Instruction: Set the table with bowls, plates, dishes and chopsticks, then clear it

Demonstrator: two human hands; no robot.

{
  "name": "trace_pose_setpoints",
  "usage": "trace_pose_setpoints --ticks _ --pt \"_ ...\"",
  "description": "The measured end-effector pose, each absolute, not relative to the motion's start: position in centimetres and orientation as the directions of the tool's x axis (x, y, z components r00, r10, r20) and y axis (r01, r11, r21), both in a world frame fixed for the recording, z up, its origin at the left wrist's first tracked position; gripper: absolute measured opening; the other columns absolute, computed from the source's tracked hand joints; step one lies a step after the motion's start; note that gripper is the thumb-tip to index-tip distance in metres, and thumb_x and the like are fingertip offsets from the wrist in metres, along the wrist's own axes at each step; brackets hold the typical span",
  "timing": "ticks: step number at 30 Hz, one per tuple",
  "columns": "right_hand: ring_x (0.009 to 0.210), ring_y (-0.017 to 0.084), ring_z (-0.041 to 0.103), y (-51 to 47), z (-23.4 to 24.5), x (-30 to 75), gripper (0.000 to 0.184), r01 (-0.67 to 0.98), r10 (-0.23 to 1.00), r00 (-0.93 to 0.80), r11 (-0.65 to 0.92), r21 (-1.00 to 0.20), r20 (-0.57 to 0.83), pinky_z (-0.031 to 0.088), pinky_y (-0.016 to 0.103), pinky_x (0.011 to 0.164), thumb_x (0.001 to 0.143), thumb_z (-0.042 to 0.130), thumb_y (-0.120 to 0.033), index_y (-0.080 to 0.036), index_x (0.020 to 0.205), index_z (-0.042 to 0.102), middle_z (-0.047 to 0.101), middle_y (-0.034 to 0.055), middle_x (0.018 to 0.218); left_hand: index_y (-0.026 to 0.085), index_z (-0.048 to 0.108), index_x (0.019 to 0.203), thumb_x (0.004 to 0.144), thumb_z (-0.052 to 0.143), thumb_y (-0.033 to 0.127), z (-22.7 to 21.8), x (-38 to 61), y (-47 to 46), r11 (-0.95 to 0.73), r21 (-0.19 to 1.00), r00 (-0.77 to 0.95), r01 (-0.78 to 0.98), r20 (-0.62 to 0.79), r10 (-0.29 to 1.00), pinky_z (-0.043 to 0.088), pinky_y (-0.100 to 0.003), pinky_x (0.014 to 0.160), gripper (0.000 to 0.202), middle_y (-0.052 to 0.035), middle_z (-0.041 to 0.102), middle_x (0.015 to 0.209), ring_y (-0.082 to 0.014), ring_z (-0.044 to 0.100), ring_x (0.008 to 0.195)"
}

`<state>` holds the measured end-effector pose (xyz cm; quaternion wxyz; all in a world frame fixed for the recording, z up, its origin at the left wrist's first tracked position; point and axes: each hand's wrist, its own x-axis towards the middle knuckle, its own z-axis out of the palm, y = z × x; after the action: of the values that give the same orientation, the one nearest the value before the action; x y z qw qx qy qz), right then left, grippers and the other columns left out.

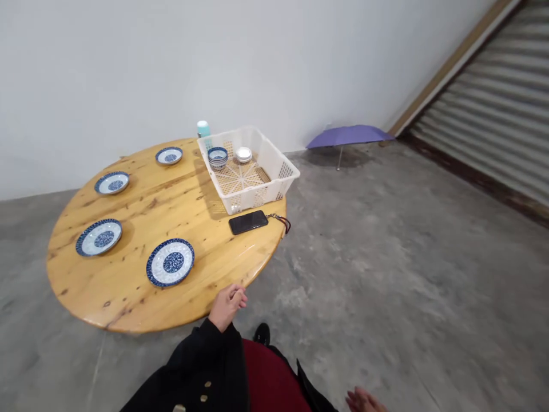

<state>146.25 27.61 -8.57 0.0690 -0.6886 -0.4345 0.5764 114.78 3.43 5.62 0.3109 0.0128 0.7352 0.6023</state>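
Note:
My left hand [227, 306] is at the table's near edge with its fingers loosely bent and apart, and nothing shows in it. The closest dish to it is a blue-and-white plate [170, 262], which lies flat on the round wooden table [141, 306]. Farther round the tabletop lie other plates of the same pattern, including one at the left [99, 237] and one at the back [168, 155]. Low in the picture, away from the table, my right hand [364, 399] is partly cut off by the frame; its visible fingers are extended and hold nothing.
A white plastic basket [253, 200] stands on the table's right side, holding stacked blue-rimmed bowls [218, 157], small white dishes [243, 153] and brown sticks [263, 174]. A phone [248, 222] with a strap lies before it. Behind are a turquoise bottle [203, 129] and a purple umbrella [349, 135].

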Motion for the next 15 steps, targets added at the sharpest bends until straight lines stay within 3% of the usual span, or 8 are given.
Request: trace_pose_setpoints --ticks 2,5,8,12,15 --pt "0.082 0.04 0.072 32.6 -9.7 143.8 0.055 0.494 0.748 -0.108 -0.531 -0.689 -0.654 0.062 0.048 0.069 0.039 0.076 -0.065 -0.027 0.072 0.053 0.064 0.0044 0.06 0.015 0.061 0.085 0.074 0.061 0.047 6.3 114.5 4.4 0.267 0.894 -0.83 -0.361 -0.438 0.345 0.044 -0.024 0.059 0.034 -0.0027 0.066 0.072 -0.0123 0.061 0.06" --pt "0.069 0.036 0.073 37.9 -8.7 139.3 0.052 0.488 0.772 -0.227 -0.437 -0.756 -0.593 0.063 0.046 0.07 0.037 0.075 -0.054 -0.023 0.075 0.057 0.067 0.0046 0.059 0.015 0.061 0.086 0.075 0.059 0.048 7.8 113.4 4.8 0.257 0.9 -0.863 -0.352 -0.418 0.282 0.047 -0.026 0.061 0.035 -0.0034 0.067 0.073 -0.0137 0.063 0.062" --pt "0.059 0.027 0.07 40.9 -5.9 134.0 0.051 0.476 0.736 -0.31 -0.429 -0.768 -0.602 0.062 0.036 0.061 0.034 0.075 -0.046 -0.019 0.075 0.06 0.068 0.0063 0.059 0.016 0.06 0.088 0.077 0.058 0.048 9.5 111.1 4.5 0.246 0.923 -0.906 -0.296 -0.353 0.235 0.051 -0.028 0.064 0.033 -0.0042 0.068 0.075 -0.0157 0.065 0.065" --pt "0.058 0.023 0.068 43.6 0.2 127.2 0.051 0.454 0.752 -0.383 -0.353 -0.818 -0.536 0.06 0.034 0.06 0.033 0.076 -0.043 -0.019 0.075 0.062 0.069 0.0069 0.062 0.016 0.06 0.093 0.08 0.056 0.049 12.7 105.8 3.4 0.254 0.96 -0.953 -0.117 -0.181 0.243 0.054 -0.032 0.07 0.035 -0.0071 0.07 0.082 -0.0181 0.067 0.073" --pt "0.068 0.029 0.07 45.8 7.7 122.7 0.045 0.45 0.85 -0.446 -0.06 -0.891 -0.282 0.06 0.043 0.069 0.041 0.073 -0.048 -0.022 0.076 0.064 0.068 0.0078 0.065 0.015 0.059 0.102 0.082 0.055 0.049 16.7 100.5 2.4 0.307 0.949 -0.97 0.071 -0.006 0.243 0.055 -0.034 0.072 0.039 -0.0095 0.07 0.091 -0.021 0.068 0.085"
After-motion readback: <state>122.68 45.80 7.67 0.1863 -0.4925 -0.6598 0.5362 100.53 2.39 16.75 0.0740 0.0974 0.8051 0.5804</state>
